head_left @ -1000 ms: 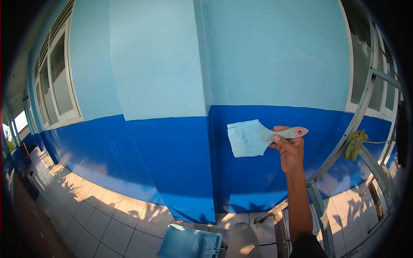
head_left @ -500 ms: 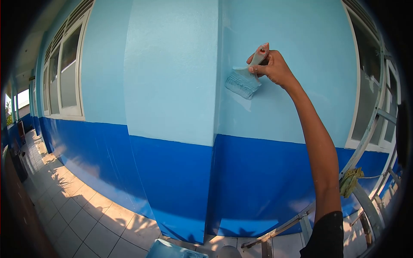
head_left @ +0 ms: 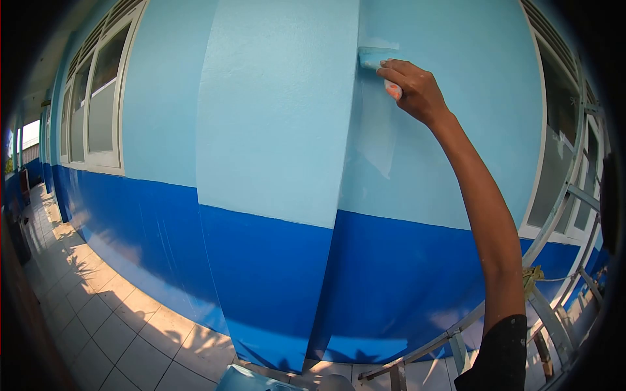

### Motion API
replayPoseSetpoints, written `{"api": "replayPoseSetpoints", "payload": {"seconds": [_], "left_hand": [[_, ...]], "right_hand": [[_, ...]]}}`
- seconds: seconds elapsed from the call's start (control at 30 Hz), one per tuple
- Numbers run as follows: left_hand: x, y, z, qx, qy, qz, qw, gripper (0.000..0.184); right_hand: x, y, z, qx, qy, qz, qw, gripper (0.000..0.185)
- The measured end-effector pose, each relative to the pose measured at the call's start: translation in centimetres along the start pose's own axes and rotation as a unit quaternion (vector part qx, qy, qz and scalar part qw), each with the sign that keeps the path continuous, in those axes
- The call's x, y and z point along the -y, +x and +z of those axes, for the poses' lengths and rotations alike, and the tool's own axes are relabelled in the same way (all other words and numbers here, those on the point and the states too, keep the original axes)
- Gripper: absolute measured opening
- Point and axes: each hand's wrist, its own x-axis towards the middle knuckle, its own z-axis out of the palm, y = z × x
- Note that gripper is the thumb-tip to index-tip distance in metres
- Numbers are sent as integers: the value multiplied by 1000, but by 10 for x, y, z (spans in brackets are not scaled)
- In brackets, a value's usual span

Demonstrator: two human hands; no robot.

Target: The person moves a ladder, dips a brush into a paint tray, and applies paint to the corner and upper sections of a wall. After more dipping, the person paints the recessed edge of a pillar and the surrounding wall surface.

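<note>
My right hand (head_left: 417, 90) is closed around the handle of a wide paintbrush (head_left: 372, 58). The bristles press against the light blue wall (head_left: 456, 130), right in the inner corner beside the protruding pillar (head_left: 277, 111). The handle's reddish end sticks out below my fingers and points down. A wet, paler streak of paint runs down the wall under the brush. My left hand is out of the picture.
A metal ladder or frame (head_left: 551, 215) with a yellowish-green rag (head_left: 532, 279) stands at right. A light blue container (head_left: 251, 379) sits at the bottom edge. White-framed windows (head_left: 98, 91) are on both sides. Below runs dark blue wall (head_left: 274, 280) and tiled floor (head_left: 130, 339).
My right hand has moved up and turned, so the paintbrush now lies against the wall by the corner, handle downward. A fresh pale streak shows below. The view has shifted slightly.
</note>
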Motion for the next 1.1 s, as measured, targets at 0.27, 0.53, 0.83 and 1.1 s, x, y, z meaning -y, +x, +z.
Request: {"api": "replayPoseSetpoints", "payload": {"seconds": [0.27,0.53,0.83,1.1], "left_hand": [[-225,108,5,-168,106,162,967,137],[-338,166,-1,-337,89,170,922,148],[-344,201,6,-421,112,130,891,123],[-319,209,8,-454,141,236,847,102]], "right_hand": [[142,-88,-63,124,179,-11,976,19],[41,-12,-46,199,383,328,840,17],[47,-9,-56,89,296,231,923,8],[87,-64,-48,176,402,336,833,17]]}}
